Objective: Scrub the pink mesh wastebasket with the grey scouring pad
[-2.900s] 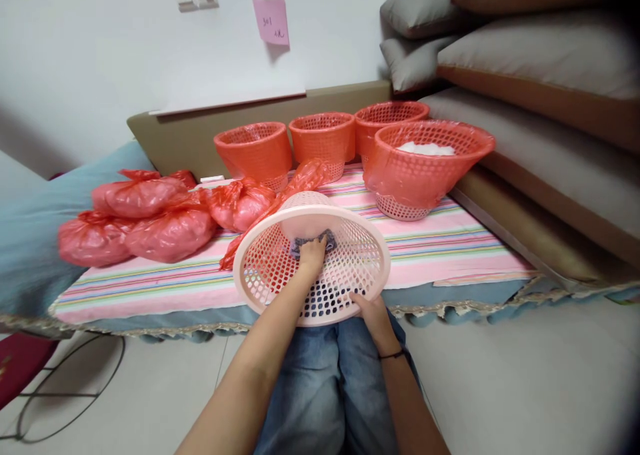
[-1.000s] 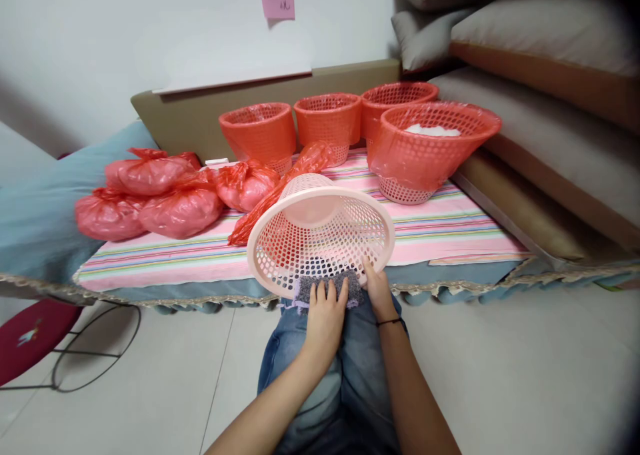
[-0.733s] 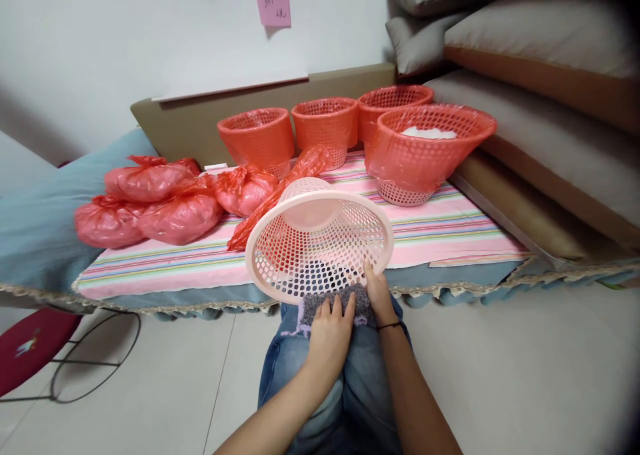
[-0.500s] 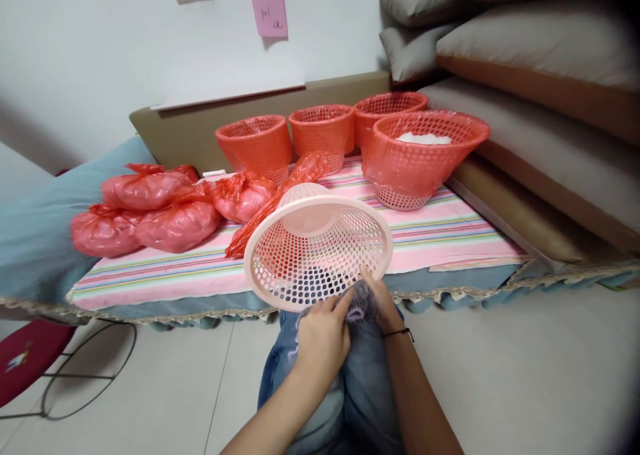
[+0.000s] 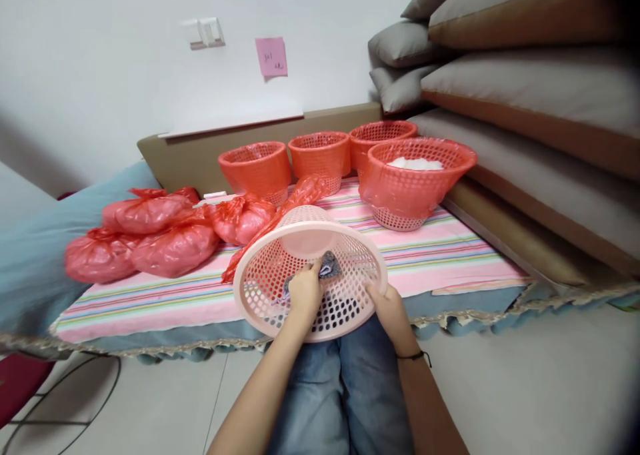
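Observation:
A pale pink mesh basket (image 5: pixel 303 241) lies tilted over my knees, its mouth turned toward me. My left hand (image 5: pixel 306 291) reaches inside it, closed on a dark grey fuzzy cloth (image 5: pixel 331 266) with lilac edging. Part of the cloth hangs out on the left side of that hand. My right hand (image 5: pixel 393 311) grips the basket's rim at the lower right, thumb on the inner side; its other fingers are mostly hidden behind the rim. Just behind the basket, a long twisted red plastic bag (image 5: pixel 303 193) rests on the striped cloth (image 5: pixel 460 255).
Several baskets lined with red plastic stand at the back, one (image 5: pixel 413 181) holding something white. Filled, knotted red bags (image 5: pixel 173 249) are piled at the left. Grey and brown cushions (image 5: pixel 525 88) are stacked on the right. A red stool (image 5: pixel 23 381) is at lower left.
My left hand has carried the grey cloth from my lap into the basket. My right hand has left the cloth and now holds only the rim. The view has tilted up slightly.

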The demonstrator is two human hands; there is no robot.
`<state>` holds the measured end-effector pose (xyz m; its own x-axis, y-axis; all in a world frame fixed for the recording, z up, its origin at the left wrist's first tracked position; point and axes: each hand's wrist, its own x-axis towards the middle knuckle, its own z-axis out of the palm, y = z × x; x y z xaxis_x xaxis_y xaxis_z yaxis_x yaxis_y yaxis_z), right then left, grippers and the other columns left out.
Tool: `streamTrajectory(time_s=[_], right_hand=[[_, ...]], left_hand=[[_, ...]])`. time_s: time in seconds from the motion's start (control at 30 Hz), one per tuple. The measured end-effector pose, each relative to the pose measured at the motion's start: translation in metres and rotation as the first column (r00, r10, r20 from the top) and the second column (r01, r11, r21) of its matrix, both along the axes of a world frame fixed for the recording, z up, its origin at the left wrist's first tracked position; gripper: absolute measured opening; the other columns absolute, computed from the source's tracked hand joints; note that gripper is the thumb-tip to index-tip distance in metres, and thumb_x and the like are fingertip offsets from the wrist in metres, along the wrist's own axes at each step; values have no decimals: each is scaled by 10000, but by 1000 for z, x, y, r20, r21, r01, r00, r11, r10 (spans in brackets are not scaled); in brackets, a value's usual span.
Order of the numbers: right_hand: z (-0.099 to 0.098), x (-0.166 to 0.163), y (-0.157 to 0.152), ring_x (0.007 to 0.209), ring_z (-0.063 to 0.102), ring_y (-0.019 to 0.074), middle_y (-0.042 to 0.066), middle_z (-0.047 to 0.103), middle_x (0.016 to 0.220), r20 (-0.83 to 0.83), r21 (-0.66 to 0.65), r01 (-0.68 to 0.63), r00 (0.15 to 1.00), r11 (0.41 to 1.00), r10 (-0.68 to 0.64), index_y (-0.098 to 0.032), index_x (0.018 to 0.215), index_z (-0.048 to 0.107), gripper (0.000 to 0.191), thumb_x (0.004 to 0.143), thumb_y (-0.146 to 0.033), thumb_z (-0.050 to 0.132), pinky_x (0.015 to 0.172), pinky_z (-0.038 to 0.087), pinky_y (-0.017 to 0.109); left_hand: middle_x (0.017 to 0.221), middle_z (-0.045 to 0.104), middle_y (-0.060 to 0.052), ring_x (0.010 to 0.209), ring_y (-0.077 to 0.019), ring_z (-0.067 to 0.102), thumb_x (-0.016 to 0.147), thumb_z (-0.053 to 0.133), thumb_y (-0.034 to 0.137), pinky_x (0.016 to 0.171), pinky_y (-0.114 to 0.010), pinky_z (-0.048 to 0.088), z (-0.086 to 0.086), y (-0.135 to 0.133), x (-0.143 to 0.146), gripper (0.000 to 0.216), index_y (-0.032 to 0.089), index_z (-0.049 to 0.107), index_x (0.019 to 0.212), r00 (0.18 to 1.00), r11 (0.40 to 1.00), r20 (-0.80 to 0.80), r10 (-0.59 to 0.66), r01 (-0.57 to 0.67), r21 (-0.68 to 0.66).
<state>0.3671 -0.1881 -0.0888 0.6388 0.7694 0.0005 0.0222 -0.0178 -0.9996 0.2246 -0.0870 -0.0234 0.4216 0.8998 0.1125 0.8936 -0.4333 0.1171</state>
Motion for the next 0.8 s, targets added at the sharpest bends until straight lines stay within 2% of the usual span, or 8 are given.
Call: streamTrajectory(time_s=[0.1, 0.17, 0.23, 0.37, 0.47, 0.6, 0.7, 0.8], right_hand=[[-24, -26, -5, 884, 730, 318, 98, 783, 927, -199, -8, -24, 980, 1000, 22, -153, 1078, 744, 477, 719, -456, 665, 801, 585, 461], [-31, -37, -11, 830, 734, 308, 83, 784, 874, -223, -17, -51, 974, 999, 46, -177, 1070, 749, 447, 722, -447, 672, 762, 596, 460], [-25, -34, -17, 914, 725, 307, 85, 784, 948, -156, -11, -48, 987, 999, 46, -194, 1096, 743, 468, 704, -446, 702, 833, 583, 455], [7, 0, -19, 1133, 652, 312, 111, 732, 1183, 66, -7, 46, 997, 999, -46, -177, 1235, 676, 610, 711, -488, 707, 1017, 482, 444], [22, 16, -16, 1125, 646, 323, 133, 737, 1158, 135, -40, 56, 990, 998, -50, -137, 1182, 700, 569, 789, -539, 614, 1011, 466, 449], [15, 10, -14, 1133, 639, 339, 154, 742, 1132, 72, -10, 37, 997, 999, -37, -93, 1171, 708, 621, 794, -571, 586, 990, 475, 444], [5, 0, -14, 1182, 615, 339, 156, 741, 1134, 39, 5, 60, 997, 998, -60, -89, 1180, 709, 611, 804, -556, 592, 1025, 459, 444], [-3, -1, -14, 1194, 612, 340, 156, 742, 1138, 12, 17, 75, 997, 997, -75, -92, 1172, 716, 593, 803, -543, 607, 1043, 452, 455]], left_hand=[[1139, 711, -107, 1009, -242, 689, 929, 464, 174, 804, -312, 520, 0, 11, 8, 545, 305, 483, 1458, 1000, 1000, -6, 14, -14, 28], [1121, 707, -127, 1000, -253, 690, 944, 424, 169, 797, -331, 525, -2, 19, 16, 540, 286, 464, 1470, 999, 1000, -52, 0, 0, 15], [1083, 710, -142, 985, -256, 693, 953, 398, 162, 795, -339, 525, -8, 23, 26, 505, 265, 506, 1436, 995, 999, -94, -30, 29, -16], [1038, 713, -158, 969, -245, 698, 961, 379, 142, 796, -326, 518, -25, 18, 37, 441, 218, 599, 1335, 988, 995, -129, -81, 73, -65], [1031, 713, -157, 949, -251, 700, 972, 367, 150, 786, -331, 518, -30, 18, 38, 427, 216, 618, 1311, 986, 995, -142, -90, 81, -66], [1030, 710, -140, 921, -243, 692, 991, 325, 164, 809, -348, 511, -23, 40, 40, 464, 259, 563, 1378, 988, 997, -131, -79, 77, -19], [1210, 662, -144, 1090, -240, 627, 1001, 300, 169, 950, -374, 467, -19, 62, 44, 492, 257, 483, 1449, 990, 994, -105, -96, 102, 49], [1361, 593, -115, 1261, -227, 506, 1004, 332, 189, 1084, -387, 373, -26, 78, 47, 469, 261, 496, 1437, 981, 980, -92, -172, 180, 83]])
